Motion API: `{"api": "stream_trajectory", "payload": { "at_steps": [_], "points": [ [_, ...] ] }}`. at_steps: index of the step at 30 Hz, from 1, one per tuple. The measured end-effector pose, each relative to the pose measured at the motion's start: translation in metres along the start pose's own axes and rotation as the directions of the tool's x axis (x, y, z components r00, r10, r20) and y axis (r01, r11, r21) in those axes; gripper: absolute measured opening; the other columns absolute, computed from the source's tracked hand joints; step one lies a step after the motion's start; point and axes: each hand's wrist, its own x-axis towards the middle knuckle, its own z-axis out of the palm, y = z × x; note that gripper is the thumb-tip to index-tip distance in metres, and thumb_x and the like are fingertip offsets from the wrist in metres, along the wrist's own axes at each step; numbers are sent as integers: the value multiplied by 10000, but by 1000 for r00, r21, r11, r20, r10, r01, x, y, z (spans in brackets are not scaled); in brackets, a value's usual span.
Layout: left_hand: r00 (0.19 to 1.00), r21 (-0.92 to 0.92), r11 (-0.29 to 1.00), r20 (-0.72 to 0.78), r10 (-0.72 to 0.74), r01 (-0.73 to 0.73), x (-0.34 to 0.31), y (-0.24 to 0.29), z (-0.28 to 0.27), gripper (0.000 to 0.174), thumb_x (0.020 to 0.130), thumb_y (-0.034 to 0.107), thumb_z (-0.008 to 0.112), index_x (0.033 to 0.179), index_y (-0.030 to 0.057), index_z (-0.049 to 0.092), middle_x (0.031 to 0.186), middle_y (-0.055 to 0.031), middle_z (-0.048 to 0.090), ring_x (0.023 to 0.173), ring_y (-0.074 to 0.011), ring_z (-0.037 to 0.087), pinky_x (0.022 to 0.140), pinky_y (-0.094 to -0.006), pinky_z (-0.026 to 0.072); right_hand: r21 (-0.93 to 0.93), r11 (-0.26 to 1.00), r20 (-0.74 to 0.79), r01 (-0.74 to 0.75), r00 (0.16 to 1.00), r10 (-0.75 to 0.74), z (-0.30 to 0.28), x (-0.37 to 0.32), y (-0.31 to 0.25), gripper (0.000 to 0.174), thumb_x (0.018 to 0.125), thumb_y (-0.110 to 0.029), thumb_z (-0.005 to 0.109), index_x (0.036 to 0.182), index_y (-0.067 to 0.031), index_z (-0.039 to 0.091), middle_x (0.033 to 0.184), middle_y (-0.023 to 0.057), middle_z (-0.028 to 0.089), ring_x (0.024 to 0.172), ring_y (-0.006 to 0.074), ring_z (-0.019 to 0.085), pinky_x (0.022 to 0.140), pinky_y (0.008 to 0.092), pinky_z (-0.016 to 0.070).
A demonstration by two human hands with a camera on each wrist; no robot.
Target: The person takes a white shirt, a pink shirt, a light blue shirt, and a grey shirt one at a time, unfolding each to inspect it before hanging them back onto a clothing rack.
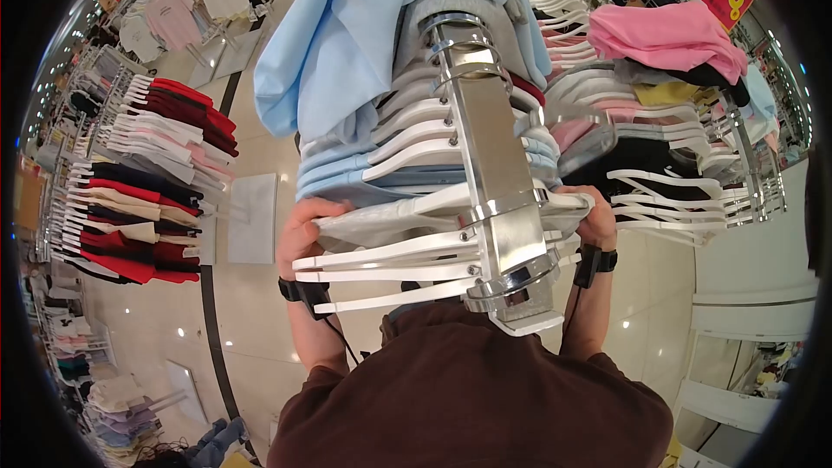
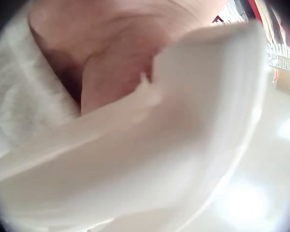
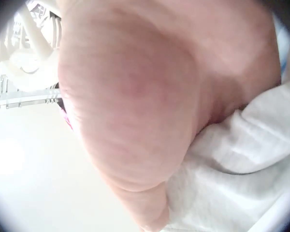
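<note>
A light grey garment hangs on a white hanger from the chrome rail. My left hand grips its left shoulder, fingers curled over the cloth at the hanger's end. In the left wrist view a white hanger end crosses close in front of the palm, with grey cloth beside it. At the other shoulder my right hand holds the garment; in the right wrist view the grey cloth runs into the curled hand, whose fingertips are hidden.
Bare white hangers hang at the rail's near end. Behind the grey garment are light blue clothes, with a loose blue garment draped on top. Other clothes racks stand left, and a pink garment lies over the right rack.
</note>
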Motion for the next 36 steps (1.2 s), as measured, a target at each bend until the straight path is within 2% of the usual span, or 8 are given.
{"api": "stream_trajectory", "payload": {
  "at_steps": [2,4,12,19,28,32,34,36],
  "points": [
    [997,-36,999,62,37,-34,-4,4,-8,528,940,426,748,1167,-42,658,1232,-241,689,1132,-351,687,999,-512,566,-44,999,9,11,1000,-11,6,6,-1,813,883,-547,759,1281,147,615,1276,201,663,1120,244,665,998,366,492],
    [1000,11,1000,5,-14,14,-11,5,-24,451,964,297,728,1265,-31,654,1202,-177,693,1111,-261,663,982,-378,512,-61,997,-34,-54,998,52,21,13,-6,781,892,-528,758,1277,138,622,1242,181,679,1127,232,657,998,349,487],
    [986,318,934,-81,-145,164,-7,23,-24,386,980,210,703,1302,2,652,1236,-86,683,1128,-170,631,1013,-337,482,-79,970,-217,-228,954,207,8,23,13,499,950,-389,756,1237,9,665,1149,40,694,1074,129,617,928,303,497],
    [980,323,934,-170,-102,154,27,15,-14,365,1013,133,634,1355,6,629,1308,-85,641,1201,-175,596,1050,-346,463,-75,989,-349,-129,932,95,18,46,-2,331,1032,-182,623,1306,3,615,1187,50,677,1072,147,633,952,316,509],
    [986,495,853,-95,-137,166,22,29,-35,298,1021,163,628,1264,-9,647,1216,-77,687,1115,-169,634,1015,-332,475,-31,997,-448,-75,892,53,12,29,18,417,1068,-194,543,1425,20,527,1364,128,633,1243,220,613,1092,372,466],
    [974,405,911,-228,14,82,-1,63,-45,244,1017,147,601,1216,14,646,1210,-94,686,1116,-187,641,1020,-344,469,204,979,-541,-24,831,133,13,2,71,521,1050,-301,586,1466,2,499,1416,127,614,1278,265,611,1100,412,478],
    [872,502,864,-439,215,39,3,79,-38,355,994,138,613,1327,16,594,1249,-111,669,1166,-216,627,1064,-375,451,335,942,-605,-29,760,238,25,-12,89,507,1042,-311,602,1448,-20,513,1381,115,631,1249,260,625,1076,415,500],
    [883,647,762,-355,308,-6,21,89,5,431,981,151,638,1383,16,557,1269,-109,659,1184,-226,618,1074,-387,443,370,928,-611,-34,744,271,25,-23,101,465,1037,-297,613,1412,-36,528,1350,98,634,1231,246,623,1066,414,501]
  ]
}}
